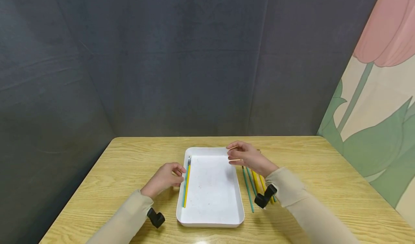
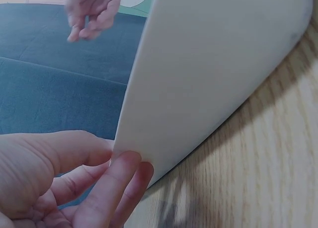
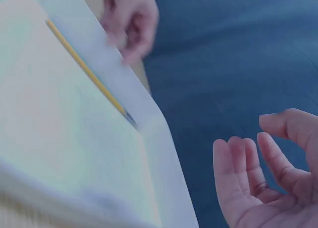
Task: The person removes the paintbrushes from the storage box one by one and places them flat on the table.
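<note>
A white tray (image 1: 214, 186) lies on the wooden table. Along its left inner side rest a yellow paintbrush (image 1: 187, 186) and a teal paintbrush (image 1: 184, 191), side by side with bristles toward the far end. My left hand (image 1: 168, 177) is at the tray's left rim; in the left wrist view its thumb and fingertips pinch the rim. Over the far right part of the tray, my right hand (image 1: 247, 157) is raised with its fingers relaxed and apart, holding nothing, as the right wrist view confirms.
Right of the tray lie several teal and yellow brushes, among them a teal brush (image 1: 248, 193) and a thick yellow one (image 1: 256, 181), partly hidden under my right wrist. A dark cloth (image 1: 181, 64) hangs behind the table, and a tulip-patterned panel (image 1: 382, 121) stands at right.
</note>
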### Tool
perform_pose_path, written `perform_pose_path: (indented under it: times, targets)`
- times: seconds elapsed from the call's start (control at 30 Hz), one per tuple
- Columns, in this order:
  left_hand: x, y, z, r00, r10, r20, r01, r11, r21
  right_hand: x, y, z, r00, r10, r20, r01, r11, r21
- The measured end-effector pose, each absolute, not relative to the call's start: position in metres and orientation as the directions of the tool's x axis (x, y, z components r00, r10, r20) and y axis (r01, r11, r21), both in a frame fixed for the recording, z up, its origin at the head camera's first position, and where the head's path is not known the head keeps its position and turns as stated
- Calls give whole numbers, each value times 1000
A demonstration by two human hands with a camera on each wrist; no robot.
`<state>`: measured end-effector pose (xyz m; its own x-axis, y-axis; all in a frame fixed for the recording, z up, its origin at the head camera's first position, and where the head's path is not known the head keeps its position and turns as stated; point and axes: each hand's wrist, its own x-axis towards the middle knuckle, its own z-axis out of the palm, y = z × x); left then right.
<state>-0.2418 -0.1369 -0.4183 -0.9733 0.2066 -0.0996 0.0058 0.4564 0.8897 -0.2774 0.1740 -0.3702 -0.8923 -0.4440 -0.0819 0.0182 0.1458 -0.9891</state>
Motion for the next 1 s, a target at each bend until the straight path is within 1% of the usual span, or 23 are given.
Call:
perform_pose_path:
  times: [0.13, 0.37, 0.63, 0.87, 1.0]
  targets:
    - [-242, -137, -419, -973, 213, -86, 21, 455, 890, -275, 143, -368, -857, -498, -134, 81, 126, -989]
    - [-243, -139, -420, -973, 216, -86, 23, 457, 889, -280, 96, -370, -835, -510, -208, 117, 205, -972]
    - [-244, -140, -421, -971, 221, -88, 25, 463, 886, -287, 55, -389, -862, -412, -295, 182, 293, -939]
    - [-244, -140, -419, -970, 230, -84, 32, 458, 888, -287, 33, -404, -890, -338, -307, 143, 432, -890]
    - [-244, -141, -419, -968, 237, -82, 32, 442, 897, -286, 24, -410, -901, -302, -313, 135, 490, -861]
